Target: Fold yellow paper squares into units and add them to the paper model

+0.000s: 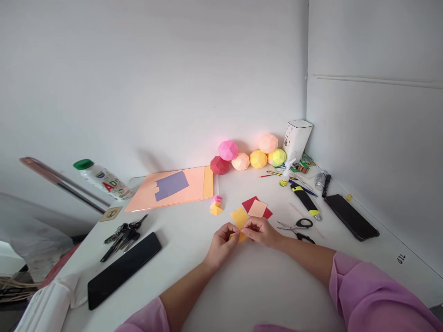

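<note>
Both hands meet low over the white table (207,286). My left hand (223,242) pinches a small yellow-orange paper piece (242,236) from the left. On its right side, my right hand (262,230) closes its fingers on the same piece. Just beyond lies a flat yellow paper square (239,216), partly hidden by the fingers. Behind the right hand, a peach square (258,209) rests on red paper (249,203). Small folded pink and yellow paper pieces (216,209) stand to the left of the squares.
Faceted paper balls (258,159) line the wall. Scissors (294,227), a cutter (306,201), a glue bottle (284,177) and a black case (351,216) lie right. Peach sheets (141,196), keys (126,235), a black phone-like slab (124,269) and a bottle (104,180) are left.
</note>
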A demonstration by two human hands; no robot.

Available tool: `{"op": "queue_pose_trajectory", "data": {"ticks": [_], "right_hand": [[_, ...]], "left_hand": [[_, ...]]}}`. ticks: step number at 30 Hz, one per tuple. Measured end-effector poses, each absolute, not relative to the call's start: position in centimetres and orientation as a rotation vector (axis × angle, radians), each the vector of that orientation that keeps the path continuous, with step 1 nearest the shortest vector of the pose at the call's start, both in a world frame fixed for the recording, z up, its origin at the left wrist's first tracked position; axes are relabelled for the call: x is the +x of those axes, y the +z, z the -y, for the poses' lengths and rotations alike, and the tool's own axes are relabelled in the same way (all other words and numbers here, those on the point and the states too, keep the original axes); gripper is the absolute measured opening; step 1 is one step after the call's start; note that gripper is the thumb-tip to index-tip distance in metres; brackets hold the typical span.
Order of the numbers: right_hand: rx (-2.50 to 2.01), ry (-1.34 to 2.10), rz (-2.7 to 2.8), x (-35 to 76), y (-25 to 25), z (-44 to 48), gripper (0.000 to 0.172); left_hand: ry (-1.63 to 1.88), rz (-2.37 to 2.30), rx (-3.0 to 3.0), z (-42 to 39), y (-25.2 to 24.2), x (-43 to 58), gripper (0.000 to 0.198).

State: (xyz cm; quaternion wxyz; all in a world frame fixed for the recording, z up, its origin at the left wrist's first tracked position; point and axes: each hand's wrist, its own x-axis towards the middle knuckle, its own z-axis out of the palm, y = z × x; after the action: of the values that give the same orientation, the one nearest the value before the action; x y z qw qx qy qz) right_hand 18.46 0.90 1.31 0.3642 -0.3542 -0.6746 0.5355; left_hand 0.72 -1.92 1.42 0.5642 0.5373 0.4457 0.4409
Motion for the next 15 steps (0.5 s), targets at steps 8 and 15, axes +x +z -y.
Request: {"op": "queue_pose_trajectory", "data": {"ticks": [8,15], "right_hand": [[-0.923,1.414,1.649,18.52,1.55,-0.91,0.026],[-0.881,1.509,1.585,18.37,1.33,-1.17,0.026]], "left_hand": [[1.039,-1.083,1.228,1.93,1.67,0.81,0.026],[1.043,-1.030,1.052,2.06,1.74,0.95,0.030]]}}
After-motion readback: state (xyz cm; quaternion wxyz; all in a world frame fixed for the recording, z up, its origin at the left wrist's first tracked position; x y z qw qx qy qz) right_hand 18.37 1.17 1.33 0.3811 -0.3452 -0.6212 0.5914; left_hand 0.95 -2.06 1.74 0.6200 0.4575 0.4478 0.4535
